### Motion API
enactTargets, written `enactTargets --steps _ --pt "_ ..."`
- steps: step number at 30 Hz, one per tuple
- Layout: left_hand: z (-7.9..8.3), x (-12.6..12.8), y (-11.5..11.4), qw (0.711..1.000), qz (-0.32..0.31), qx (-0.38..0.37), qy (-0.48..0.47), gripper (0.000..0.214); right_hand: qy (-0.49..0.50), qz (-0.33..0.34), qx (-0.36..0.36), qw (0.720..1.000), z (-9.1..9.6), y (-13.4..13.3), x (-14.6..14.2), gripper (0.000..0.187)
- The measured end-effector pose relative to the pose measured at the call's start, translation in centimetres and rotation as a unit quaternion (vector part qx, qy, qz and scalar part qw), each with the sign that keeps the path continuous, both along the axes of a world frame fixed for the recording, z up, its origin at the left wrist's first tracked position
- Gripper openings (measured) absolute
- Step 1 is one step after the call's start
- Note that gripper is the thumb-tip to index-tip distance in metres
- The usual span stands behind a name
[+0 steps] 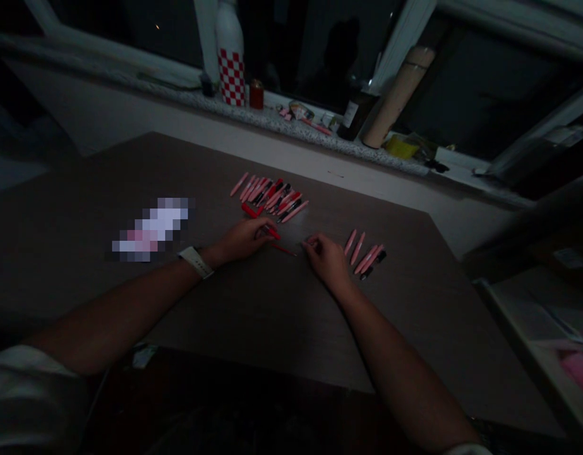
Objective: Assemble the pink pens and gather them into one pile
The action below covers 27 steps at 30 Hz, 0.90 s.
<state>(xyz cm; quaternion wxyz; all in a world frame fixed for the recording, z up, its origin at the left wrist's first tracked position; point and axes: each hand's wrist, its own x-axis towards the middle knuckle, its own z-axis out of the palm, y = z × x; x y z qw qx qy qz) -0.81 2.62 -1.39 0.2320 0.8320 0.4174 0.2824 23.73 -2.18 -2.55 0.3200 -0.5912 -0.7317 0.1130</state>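
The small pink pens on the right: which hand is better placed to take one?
Right hand, probably: it lies nearest the pink pens; the left hand is farther, at a red pen.

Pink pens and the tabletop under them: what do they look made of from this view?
The pink pens look like moulded plastic: smooth, evenly coloured barrels with a soft sheen, though the dim light leaves this open. The tabletop seems to be wood-look laminate, with faint fine streaks and a low satin sheen; it could be real veneer.

Red pen [272, 232] — in left hand [241, 241]
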Motion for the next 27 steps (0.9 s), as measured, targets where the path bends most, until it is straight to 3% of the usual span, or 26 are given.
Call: enactTargets --steps 6,15,19,27 --pt "0.2 0.0 -0.2 1.000 0.000 0.012 0.012 0.020 -0.034 0.039 0.020 0.998 0.2 -0.5 0.1 0.020" --pt "0.4 0.0 -0.4 1.000 0.012 0.007 0.011 0.027 -0.075 0.043 0.010 0.996 0.2 -1.0 -0.3 0.024" --pt "0.4 -0.1 -0.4 0.997 -0.011 0.069 0.031 0.025 -0.078 0.043 0.008 0.996 0.2 -1.1 -0.4 0.024" --pt "1.1 -0.2 -0.9 0.973 -0.022 0.151 0.175 0.029 -0.073 0.037 0.005 0.997 0.1 -1.0 -0.6 0.022"
